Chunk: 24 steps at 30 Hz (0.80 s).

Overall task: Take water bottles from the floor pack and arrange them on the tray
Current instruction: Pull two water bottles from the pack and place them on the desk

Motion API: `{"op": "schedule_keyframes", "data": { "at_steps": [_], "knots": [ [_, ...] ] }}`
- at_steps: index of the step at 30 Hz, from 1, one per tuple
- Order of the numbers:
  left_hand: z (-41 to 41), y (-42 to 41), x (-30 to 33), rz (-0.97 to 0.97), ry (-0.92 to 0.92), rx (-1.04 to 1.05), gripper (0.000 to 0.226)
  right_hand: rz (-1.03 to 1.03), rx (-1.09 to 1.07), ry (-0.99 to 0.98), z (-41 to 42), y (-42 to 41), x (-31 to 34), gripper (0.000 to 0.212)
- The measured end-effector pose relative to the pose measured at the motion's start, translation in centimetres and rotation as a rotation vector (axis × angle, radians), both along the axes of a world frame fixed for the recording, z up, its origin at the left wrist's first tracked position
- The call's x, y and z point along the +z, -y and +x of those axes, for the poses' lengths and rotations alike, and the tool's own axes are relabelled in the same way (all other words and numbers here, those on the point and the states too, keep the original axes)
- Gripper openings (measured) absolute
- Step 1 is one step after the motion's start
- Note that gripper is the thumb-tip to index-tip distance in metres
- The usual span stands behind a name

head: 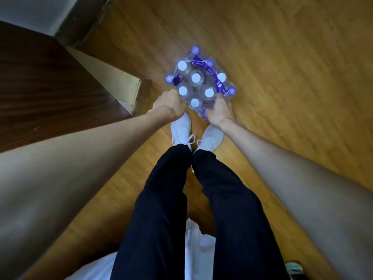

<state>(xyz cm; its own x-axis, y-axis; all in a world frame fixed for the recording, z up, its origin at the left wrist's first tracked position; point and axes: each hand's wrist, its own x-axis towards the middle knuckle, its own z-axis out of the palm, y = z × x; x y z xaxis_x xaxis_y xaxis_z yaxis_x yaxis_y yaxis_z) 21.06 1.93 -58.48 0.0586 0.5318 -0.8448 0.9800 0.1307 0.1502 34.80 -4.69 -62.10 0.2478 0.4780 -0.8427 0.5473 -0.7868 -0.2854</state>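
Hands, left hand (170,105) and right hand (219,110), clutch the near edge of the clear shrink-wrapped pack of white-capped water bottles (198,81) on the wooden plank floor (282,67), where torn film could spill loose bottles.

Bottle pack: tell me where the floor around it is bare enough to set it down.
Bare wood floor lies open right of and beyond the bottle pack. Left is tight: a cardboard box and dark wooden furniture. The near side is crowded by the left hand, right hand and white shoes.
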Motion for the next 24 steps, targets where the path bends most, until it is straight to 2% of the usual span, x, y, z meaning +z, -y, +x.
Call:
{"op": "schedule_keyframes", "data": {
  "at_steps": [4, 10, 15, 20, 24],
  "knots": [
    [1.1, 0.0, -5.2, 0.052, -0.003, -0.037, 0.047, 0.067, 0.092, 0.083, 0.2, -1.2, -5.3, 0.052],
    [1.7, -0.6, -10.6, 0.093, -0.018, -0.053, 0.046, 0.155, 0.331, 0.218, 0.1, -2.1, -8.9, 0.044],
    [1.6, -0.1, -13.0, 0.193, 0.013, -0.09, 0.043, 0.258, 0.354, 0.277, 0.4, -2.8, -11.1, 0.041],
    [0.9, 0.3, -11.2, 0.232, 0.098, -0.056, 0.032, 0.267, 0.199, 0.205, 0.6, -2.5, -8.9, 0.047],
    [0.8, 0.4, -4.6, 0.255, 0.105, -0.011, 0.039, 0.298, 0.091, 0.169, 0.8, -1.5, -2.6, 0.053]
  ]
}}
